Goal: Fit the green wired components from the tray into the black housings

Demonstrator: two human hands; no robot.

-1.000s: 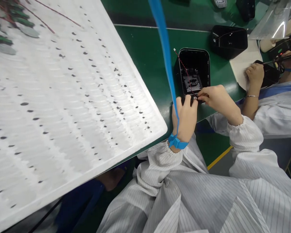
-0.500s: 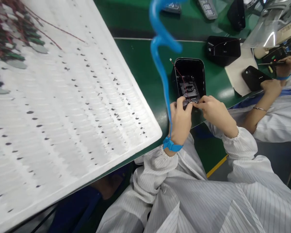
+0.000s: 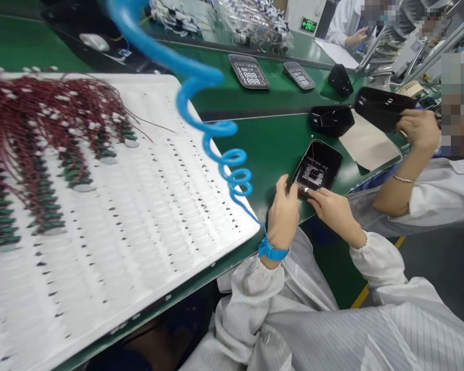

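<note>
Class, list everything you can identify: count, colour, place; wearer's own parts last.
Bench: one, green, mid-frame
Tray: one, white, on the bench, left
Wired boards: many, green, dark-red wires, on the tray
Coiled cord: one, blue, across the tray's right side
Open housing: one, black, right of the tray
Thin wire: one, red, over that housing
Other casings: three, black, farther right
Display panels: two, grey, beyond the open housing
Sheet: one, beige, at right
Wrapped bundle: count unclear, whitish, top middle
Lit sign: one, green, at top
Co-workers: at least two, in white, right
Sleeves: two, striped white, forearms
Wrist strap: one, blue, left wrist
Left hand: one, bare, by the open housing
Right hand: one, bare, at its near edge
</note>
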